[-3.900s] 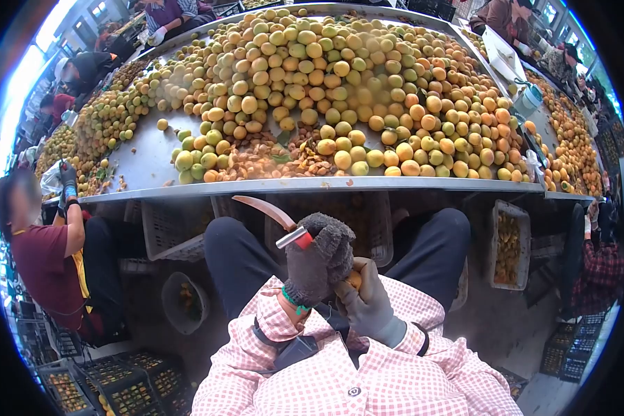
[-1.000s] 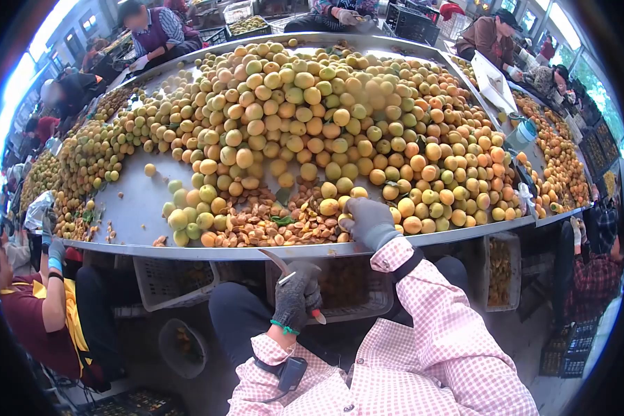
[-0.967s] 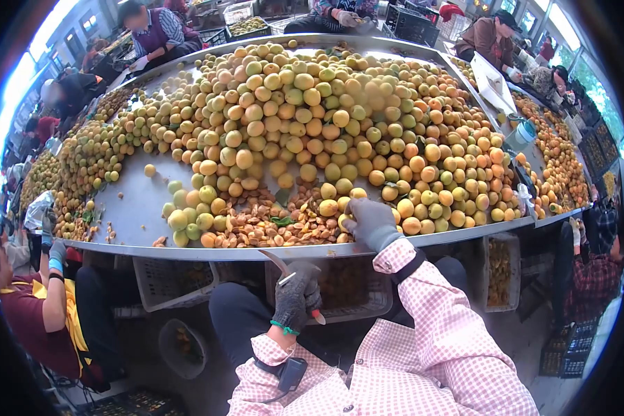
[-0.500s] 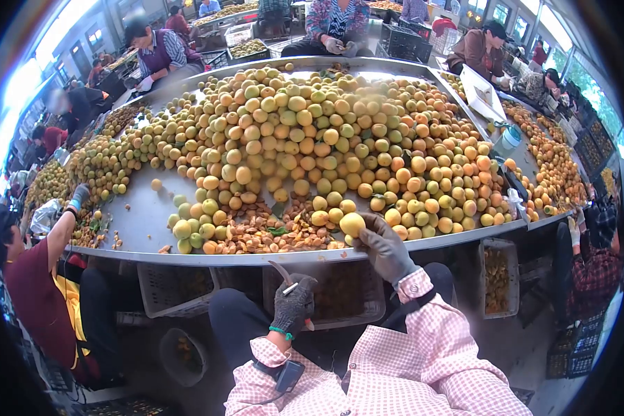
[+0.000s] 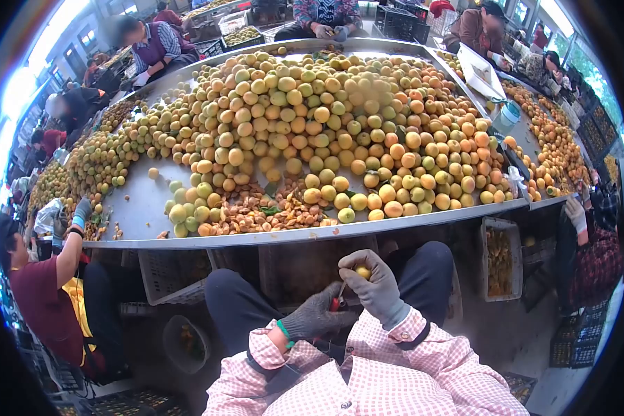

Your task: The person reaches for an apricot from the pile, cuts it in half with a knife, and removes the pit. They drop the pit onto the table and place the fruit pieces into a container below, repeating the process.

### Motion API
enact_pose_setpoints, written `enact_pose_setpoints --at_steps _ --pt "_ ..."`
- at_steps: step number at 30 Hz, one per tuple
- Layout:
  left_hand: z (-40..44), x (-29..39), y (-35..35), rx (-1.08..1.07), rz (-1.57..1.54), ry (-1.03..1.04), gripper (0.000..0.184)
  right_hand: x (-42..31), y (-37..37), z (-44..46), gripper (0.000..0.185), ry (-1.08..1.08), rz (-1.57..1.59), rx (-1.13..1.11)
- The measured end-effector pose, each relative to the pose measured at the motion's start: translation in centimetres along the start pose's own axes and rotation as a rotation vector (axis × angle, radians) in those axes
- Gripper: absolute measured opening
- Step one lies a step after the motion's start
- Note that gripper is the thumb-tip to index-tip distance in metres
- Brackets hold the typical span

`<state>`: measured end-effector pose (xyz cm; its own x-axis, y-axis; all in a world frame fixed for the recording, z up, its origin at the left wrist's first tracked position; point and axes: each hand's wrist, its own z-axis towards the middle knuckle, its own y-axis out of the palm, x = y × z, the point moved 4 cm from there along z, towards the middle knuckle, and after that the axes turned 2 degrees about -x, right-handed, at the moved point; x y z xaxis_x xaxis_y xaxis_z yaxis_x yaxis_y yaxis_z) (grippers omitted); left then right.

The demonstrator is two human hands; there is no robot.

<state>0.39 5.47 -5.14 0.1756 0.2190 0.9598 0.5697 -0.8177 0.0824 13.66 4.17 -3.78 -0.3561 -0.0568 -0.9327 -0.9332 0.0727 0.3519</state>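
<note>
My right hand (image 5: pixel 376 288), in a grey glove, pinches a yellow apricot (image 5: pixel 362 272) over my lap, below the table edge. Close beside it, my left hand (image 5: pixel 319 313), in a darker glove with a green cuff, is closed around a small knife (image 5: pixel 335 304) with a red handle. The knife's blade points up toward the apricot; whether it touches the fruit is hard to make out. On the metal table ahead lies a large pile of apricots (image 5: pixel 312 125). A heap of brownish pits and scraps (image 5: pixel 256 213) sits at the near edge.
The table's raised metal rim (image 5: pixel 284 239) runs between my lap and the pile. Below are crates (image 5: pixel 177 277), a bucket (image 5: pixel 186 344) and a narrow crate of fruit pieces (image 5: pixel 500 260). A co-worker in maroon (image 5: pixel 45 298) sits at left, another person (image 5: pixel 593 256) at right.
My right hand has drawn the apricot back from the table edge down over my lap. My left hand has moved right and turned, bringing the knife to the apricot.
</note>
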Motion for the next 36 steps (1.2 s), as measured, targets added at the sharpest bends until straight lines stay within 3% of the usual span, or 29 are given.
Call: enact_pose_setpoints --at_steps 1,3,4,5,7,8,9,11,12,13,16,18,21,22,23,25,26,27,30,34,36 --pt "-0.5 -0.5 0.2 -0.005 0.001 -0.004 0.043 -0.4 -0.2 -0.5 0.027 0.0 0.003 0.005" --pt "-1.4 0.0 0.6 0.002 -0.202 0.046 0.038 -3.7 0.6 -1.6 0.047 -0.211 -0.417 -0.021" --pt "-1.7 -0.4 0.5 -0.014 -0.297 -0.061 0.033 -2.6 -0.1 -2.0 0.065 -0.067 -0.176 -0.099" --pt "-1.7 -0.1 0.4 -0.019 -0.3 -0.063 0.033 -2.8 -0.5 -2.5 0.065 -0.064 -0.177 -0.094" --pt "-1.8 1.4 -0.6 0.228 0.185 0.126 0.028 -2.6 -0.8 -3.3 0.066 0.05 -0.153 -0.127" --pt "-1.6 1.7 -0.6 0.313 0.261 0.231 0.024 -2.2 -0.8 -3.4 0.064 0.065 -0.101 -0.143" --pt "-1.7 1.8 -0.1 0.315 0.26 0.225 0.024 -2.0 -0.4 -3.7 0.064 0.07 -0.098 -0.144" --pt "-2.2 3.0 0.8 0.442 0.893 0.254 0.023 -2.3 0.7 -4.1 0.047 0.073 0.14 -0.11" --pt "-2.3 3.0 1.2 0.463 0.94 0.248 0.024 -1.2 0.3 -3.9 0.032 0.02 0.068 -0.122" --pt "-2.3 3.0 1.2 0.463 0.941 0.247 0.024 -0.9 0.2 -3.9 0.032 0.019 0.069 -0.123" --pt "-2.7 2.1 1.6 0.287 0.706 0.27 0.03 -1.1 -0.1 -4.1 0.021 -0.082 -0.044 -0.127" --pt "-3.1 -0.3 2.8 -0.083 -0.369 -0.067 0.037 -1.6 -0.3 -4.1 0.023 -0.031 0.089 -0.198" --pt "-4.1 -0.4 2.0 -0.108 -0.625 -0.192 0.043 -2.7 -0.2 -4.5 0.027 0.125 0.205 -0.274" --pt "-4.0 -0.6 1.9 -0.021 -0.608 -0.133 0.04 -3.5 0.3 -4.4 0.033 -0.007 0.12 -0.31" --pt "-4.0 -0.1 2.0 -0.024 -0.609 -0.136 0.04 -3.2 0.0 -4.6 0.033 -0.006 0.121 -0.306" --pt "-3.9 1.7 1.3 0.079 -0.206 -0.016 0.036 -2.3 -0.9 -5.2 0.037 -0.004 -0.049 -0.249" --pt "-3.7 2.3 1.4 0.108 -0.034 0.189 0.033 -3.2 -0.8 -5.5 0.041 0.011 -0.127 -0.219" --pt "-3.8 2.3 1.6 0.109 -0.035 0.186 0.033 -3.2 -0.8 -5.7 0.041 0.013 -0.126 -0.219" --pt "-4.1 2.9 2.1 0.147 0.423 0.259 0.04 -3.3 -0.2 -6.2 0.042 -0.08 -0.212 -0.228" --pt "-4.6 3.8 2.4 0.212 0.568 0.184 0.043 -4.3 0.1 -6.0 0.043 -0.303 -0.475 -0.214" --pt "-4.9 3.9 2.3 0.211 0.571 0.286 0.043 -4.7 0.4 -6.1 0.046 -0.409 -0.575 -0.214"
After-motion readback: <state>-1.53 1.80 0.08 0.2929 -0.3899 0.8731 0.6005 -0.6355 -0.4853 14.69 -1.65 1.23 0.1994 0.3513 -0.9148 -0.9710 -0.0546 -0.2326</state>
